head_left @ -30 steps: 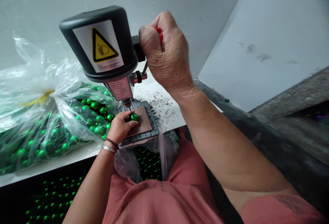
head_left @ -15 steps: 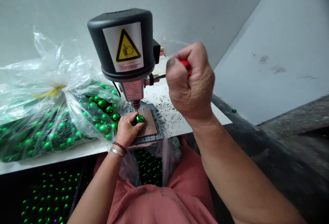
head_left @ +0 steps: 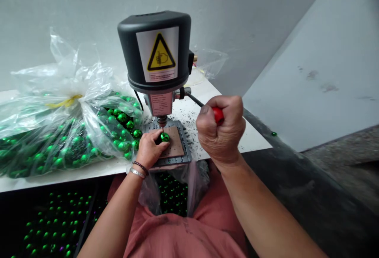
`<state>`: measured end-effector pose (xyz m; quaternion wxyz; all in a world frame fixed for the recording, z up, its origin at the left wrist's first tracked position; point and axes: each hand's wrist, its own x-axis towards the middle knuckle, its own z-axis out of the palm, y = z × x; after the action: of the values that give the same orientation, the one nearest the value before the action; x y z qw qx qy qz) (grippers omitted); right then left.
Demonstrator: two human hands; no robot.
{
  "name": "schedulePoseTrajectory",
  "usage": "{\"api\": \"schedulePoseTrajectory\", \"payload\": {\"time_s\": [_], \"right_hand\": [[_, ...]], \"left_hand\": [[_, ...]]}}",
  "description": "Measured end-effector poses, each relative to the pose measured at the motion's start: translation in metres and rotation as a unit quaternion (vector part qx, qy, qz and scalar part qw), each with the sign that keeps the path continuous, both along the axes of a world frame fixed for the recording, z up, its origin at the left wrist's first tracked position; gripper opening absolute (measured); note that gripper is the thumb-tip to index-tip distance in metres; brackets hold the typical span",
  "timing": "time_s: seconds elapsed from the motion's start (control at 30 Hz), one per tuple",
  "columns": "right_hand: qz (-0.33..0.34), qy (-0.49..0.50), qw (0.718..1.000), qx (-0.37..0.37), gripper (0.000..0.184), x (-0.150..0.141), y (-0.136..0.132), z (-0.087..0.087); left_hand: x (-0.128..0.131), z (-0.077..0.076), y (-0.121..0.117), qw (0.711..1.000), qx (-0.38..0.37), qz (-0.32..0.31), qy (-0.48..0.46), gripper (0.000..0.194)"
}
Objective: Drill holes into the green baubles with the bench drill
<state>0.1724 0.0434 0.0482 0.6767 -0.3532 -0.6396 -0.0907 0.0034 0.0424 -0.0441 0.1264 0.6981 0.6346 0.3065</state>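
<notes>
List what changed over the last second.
The right hand swung down, pulling the red-handled lever of the drill press lower. Nothing was taken or let go. The left hand stayed on the green bead, on the brown pad.

A yellow warning triangle (head_left: 161, 53) bearing a hand symbol marks the white label (head_left: 157, 54) on the bench drill's black motor housing (head_left: 154, 25). Fine print there and on the pink plate (head_left: 161, 104) below is too small to read.
</notes>
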Motion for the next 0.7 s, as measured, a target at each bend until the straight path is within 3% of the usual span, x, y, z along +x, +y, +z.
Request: {"api": "schedulePoseTrajectory", "payload": {"time_s": [0.5, 0.7], "right_hand": [[0.016, 0.079, 0.996, -0.024, 0.003, -0.011, -0.003, -0.019], [0.042, 0.096, 0.992, -0.070, 0.004, -0.013, -0.003, -0.049]], "left_hand": [[-0.002, -0.002, 0.000, 1.000, -0.007, 0.002, -0.003, 0.044], [-0.002, -0.003, 0.000, 1.000, 0.000, -0.002, -0.001, 0.045]]}}
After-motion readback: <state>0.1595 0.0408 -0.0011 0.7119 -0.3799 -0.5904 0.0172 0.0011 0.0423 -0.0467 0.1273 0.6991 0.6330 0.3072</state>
